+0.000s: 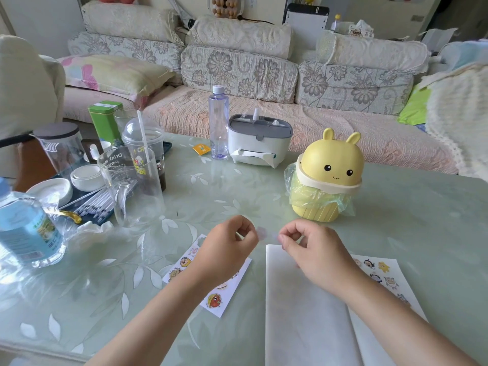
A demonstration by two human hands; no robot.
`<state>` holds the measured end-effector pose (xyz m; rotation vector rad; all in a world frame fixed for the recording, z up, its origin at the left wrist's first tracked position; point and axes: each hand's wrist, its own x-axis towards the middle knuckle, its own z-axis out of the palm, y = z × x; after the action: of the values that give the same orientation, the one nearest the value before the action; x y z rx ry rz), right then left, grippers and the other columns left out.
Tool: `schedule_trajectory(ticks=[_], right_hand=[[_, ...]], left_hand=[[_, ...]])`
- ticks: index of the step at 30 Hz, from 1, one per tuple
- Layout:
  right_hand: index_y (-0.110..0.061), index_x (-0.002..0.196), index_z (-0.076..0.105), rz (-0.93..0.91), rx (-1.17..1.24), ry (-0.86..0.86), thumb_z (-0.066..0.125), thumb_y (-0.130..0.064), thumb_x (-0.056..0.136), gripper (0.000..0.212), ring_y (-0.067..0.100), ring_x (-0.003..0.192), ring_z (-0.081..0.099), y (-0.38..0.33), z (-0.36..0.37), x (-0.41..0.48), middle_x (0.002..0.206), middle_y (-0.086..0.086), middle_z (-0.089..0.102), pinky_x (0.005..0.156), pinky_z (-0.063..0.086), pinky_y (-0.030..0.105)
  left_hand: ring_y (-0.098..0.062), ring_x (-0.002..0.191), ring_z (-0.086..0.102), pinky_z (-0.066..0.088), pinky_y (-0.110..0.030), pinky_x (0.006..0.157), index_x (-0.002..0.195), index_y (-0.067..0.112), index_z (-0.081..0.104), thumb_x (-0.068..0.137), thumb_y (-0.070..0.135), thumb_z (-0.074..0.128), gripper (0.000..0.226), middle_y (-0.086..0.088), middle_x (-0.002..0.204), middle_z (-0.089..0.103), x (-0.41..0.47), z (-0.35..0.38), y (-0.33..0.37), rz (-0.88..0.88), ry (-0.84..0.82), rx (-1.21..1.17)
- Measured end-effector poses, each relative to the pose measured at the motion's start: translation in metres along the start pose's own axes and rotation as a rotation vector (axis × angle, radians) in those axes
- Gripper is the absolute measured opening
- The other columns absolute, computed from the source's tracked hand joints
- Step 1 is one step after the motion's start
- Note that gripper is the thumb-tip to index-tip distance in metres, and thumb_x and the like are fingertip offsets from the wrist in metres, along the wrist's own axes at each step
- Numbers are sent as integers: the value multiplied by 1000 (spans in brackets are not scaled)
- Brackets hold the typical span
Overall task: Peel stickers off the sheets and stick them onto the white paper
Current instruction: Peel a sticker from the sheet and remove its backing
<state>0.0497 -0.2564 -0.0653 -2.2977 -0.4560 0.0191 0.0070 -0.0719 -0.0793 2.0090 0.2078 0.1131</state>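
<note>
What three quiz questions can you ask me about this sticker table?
1. True or false: the white paper lies between the left sticker sheet and the right sticker sheet.
2. Which thing wears a green plastic bag? A: yellow bunny bin. B: tissue box. C: clear bottle.
3. Fill the gap: the left hand and the right hand together pinch a small ____.
Key: 1 true; 2 A; 3 sticker.
</note>
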Motion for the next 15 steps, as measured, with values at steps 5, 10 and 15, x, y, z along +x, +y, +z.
schedule_trajectory(ticks=[5, 10, 15], right_hand=[[-44, 101, 70, -114, -460, -362, 63, -42, 89, 13, -11, 70, 50, 13, -9, -6, 98, -23, 65, 69, 41, 16], [-45, 111, 67, -42, -279, -293, 76, -49, 77, 36, -14, 74, 51, 12, -18, -8, 96, -37, 56, 65, 34, 8], [-40, 95, 59, -246, -272, 43, 79, -40, 74, 29, -6, 73, 55, 5, -13, -7, 96, -27, 57, 61, 34, 6]], left_hand=[[-12, 61, 61, 42, -33, 56, 77, 15, 60, 82, 35, 62, 21, -4, 81, 68, 4, 5, 4, -120, -54, -211], [-16, 65, 60, 41, -26, 54, 76, 16, 57, 92, 22, 63, 18, 7, 77, 66, 4, 15, 6, -178, -145, -319], [-17, 65, 60, 41, -27, 55, 80, 15, 61, 91, 25, 64, 16, 4, 79, 68, 3, 20, 9, -207, -214, -376]])
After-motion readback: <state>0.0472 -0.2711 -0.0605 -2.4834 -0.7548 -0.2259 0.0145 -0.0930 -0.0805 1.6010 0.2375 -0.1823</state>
